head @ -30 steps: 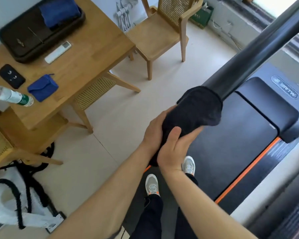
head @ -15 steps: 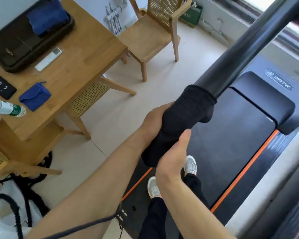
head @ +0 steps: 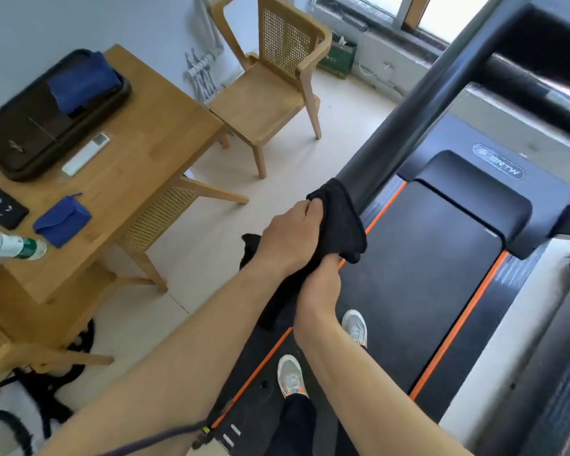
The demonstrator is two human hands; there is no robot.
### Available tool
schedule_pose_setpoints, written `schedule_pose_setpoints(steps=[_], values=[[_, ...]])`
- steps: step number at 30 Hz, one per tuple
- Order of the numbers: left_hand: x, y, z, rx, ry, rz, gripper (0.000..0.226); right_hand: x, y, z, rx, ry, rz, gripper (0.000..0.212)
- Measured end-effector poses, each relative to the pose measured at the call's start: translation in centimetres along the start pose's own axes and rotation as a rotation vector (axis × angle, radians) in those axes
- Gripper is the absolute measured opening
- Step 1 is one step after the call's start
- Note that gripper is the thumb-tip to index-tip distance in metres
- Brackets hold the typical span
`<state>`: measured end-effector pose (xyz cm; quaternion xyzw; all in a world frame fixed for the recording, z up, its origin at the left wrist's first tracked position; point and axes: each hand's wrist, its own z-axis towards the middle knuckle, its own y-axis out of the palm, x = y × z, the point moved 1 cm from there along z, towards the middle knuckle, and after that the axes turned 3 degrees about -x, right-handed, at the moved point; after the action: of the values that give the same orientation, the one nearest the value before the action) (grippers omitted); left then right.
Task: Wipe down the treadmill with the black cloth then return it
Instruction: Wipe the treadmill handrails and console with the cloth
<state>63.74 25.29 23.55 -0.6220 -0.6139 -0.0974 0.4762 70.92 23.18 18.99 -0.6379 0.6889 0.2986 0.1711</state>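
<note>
The person stands on the dark belt of the treadmill (head: pixel 425 274), which has orange edge lines, with two light shoes (head: pixel 290 376) on it; beside it lies a pale tiled floor (head: pixel 191 268). A little higher, the right hand (head: pixel 320 284) grips the hanging part of the black cloth (head: pixel 341 225) from below, its fingers hidden in the fabric. Just above it, the left hand (head: pixel 290 238) has its fingers curled over the cloth, which is wrapped around the lower end of the black handrail (head: pixel 418 113). To the left stands a wooden table (head: pixel 139 179), and it carries a bottle (head: pixel 10 246) with a green label that I cannot read, a blue pouch (head: pixel 61 220), a small black object (head: pixel 2 207), a white remote (head: pixel 86 153) and a dark tray (head: pixel 23 159) with a blue cloth (head: pixel 83 82) on it. Behind the table stands a wooden chair (head: pixel 270 103) with a woven back. Far ahead, the treadmill's grey cover (head: pixel 540 192) shows the letters "BRTW", and a green bag (head: pixel 338 59) leans at the wall under the window (head: pixel 441 14).
</note>
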Motion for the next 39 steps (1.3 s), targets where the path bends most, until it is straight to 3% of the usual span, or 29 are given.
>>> schedule_pose_setpoints(steps=[1,3,6,10,12,14,16,19,24,31,36,39], values=[[0.8,0.0,1.6,-0.053,-0.001,0.051,0.046,-1.1,0.3,0.7,-0.056,-0.051,-0.021,0.056],[0.9,-0.2,4.2,-0.119,-0.018,0.105,0.051,-4.0,1.7,3.6,-0.007,-0.132,-0.104,0.057],[2.5,-0.1,7.0,-0.164,-0.129,-0.044,0.061,-9.3,2.5,8.2,0.151,-0.089,-0.098,0.060],[5.4,0.7,10.0,-0.215,-0.135,-0.252,0.054,-13.3,1.3,10.8,0.094,-0.046,-0.032,0.044],[4.9,0.5,9.3,-0.210,-0.111,-0.190,0.056,-11.8,0.4,10.3,0.115,-0.148,-0.155,0.035],[3.6,0.1,7.0,-0.093,-0.037,0.015,0.049,-9.0,-0.2,8.0,0.133,-0.339,-0.331,0.045],[2.1,0.1,5.3,-0.024,0.068,0.119,0.047,-6.5,0.7,5.6,0.051,-0.335,-0.321,0.059],[2.3,0.3,5.8,-0.101,0.014,0.062,0.052,-6.7,1.9,5.2,0.068,-0.261,-0.229,0.070],[7.9,1.8,11.7,-0.143,0.014,0.055,0.060,-13.6,2.0,10.4,0.111,-0.279,-0.208,0.054],[15.5,4.2,19.9,-0.147,0.057,0.060,0.065,-22.8,2.1,16.9,0.121,-0.339,-0.190,0.057],[12.6,3.4,16.2,-0.094,0.014,0.192,0.054,-19.8,1.6,14.0,0.073,-0.419,-0.287,0.047],[10.2,2.9,13.9,-0.061,-0.131,0.104,0.062,-16.9,1.2,12.0,-0.004,-0.352,-0.410,0.067]])
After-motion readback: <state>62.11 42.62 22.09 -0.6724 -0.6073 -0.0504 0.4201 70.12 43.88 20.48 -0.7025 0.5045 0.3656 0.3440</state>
